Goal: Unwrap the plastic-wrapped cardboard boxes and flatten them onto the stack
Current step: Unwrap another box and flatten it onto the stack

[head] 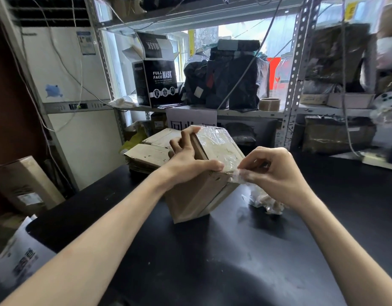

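A bundle of cardboard boxes (197, 195) stands tilted on the black table (234, 250), its top face still covered in clear plastic wrap (219, 146). My left hand (188, 155) grips the bundle's upper left side, thumb along the near top edge. My right hand (276, 173) pinches a strip of the plastic wrap at the bundle's near right corner. Loose crumpled wrap (263, 199) hangs below that hand onto the table. Behind the bundle lies the stack of flattened cardboard (151, 151).
A metal shelf rack (289, 111) stands behind the table with a black mask box (157, 82), dark wrapped parcels (230, 80) and a tape roll (269, 104). A long carton (25, 184) leans at the left. A white air conditioner (69, 85) stands beyond it.
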Tool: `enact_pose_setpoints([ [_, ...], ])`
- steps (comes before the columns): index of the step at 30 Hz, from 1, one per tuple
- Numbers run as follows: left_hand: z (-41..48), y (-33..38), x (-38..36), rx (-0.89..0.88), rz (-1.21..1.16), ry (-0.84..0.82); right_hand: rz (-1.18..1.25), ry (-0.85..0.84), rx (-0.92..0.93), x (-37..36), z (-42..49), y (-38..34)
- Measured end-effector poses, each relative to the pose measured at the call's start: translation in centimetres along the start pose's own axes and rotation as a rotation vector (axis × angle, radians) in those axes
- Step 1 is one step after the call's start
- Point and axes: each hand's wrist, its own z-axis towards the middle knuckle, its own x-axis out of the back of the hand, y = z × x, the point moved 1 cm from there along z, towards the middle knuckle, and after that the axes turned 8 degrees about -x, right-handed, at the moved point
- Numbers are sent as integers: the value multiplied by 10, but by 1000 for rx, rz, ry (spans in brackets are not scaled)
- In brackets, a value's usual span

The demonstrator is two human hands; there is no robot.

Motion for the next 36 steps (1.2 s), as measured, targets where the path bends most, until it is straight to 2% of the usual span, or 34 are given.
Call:
enact_pose_setpoints([
  [3,0,3,-2,-17,-1,-12,286,96,-97,7,-2,-6],
  [4,1,4,-3,-30,7,-13,289,167,-100,10,-1,-8],
  [6,2,8,-5,-50,39,-15,91,232,-98,10,1,-6],
  [9,8,16,-9,-55,81,-31,-142,188,-224,-4,-1,1],
  [11,11,19,-8,-50,74,-31,-226,204,-236,-11,-3,1],
  [25,21,23,-19,-79,47,-60,-42,111,-429,8,0,1],
  [32,22,20,-18,-72,57,-45,-109,165,-351,1,-3,2],
  [36,15,6,-8,-22,21,-35,-32,155,-326,-5,1,4],
])
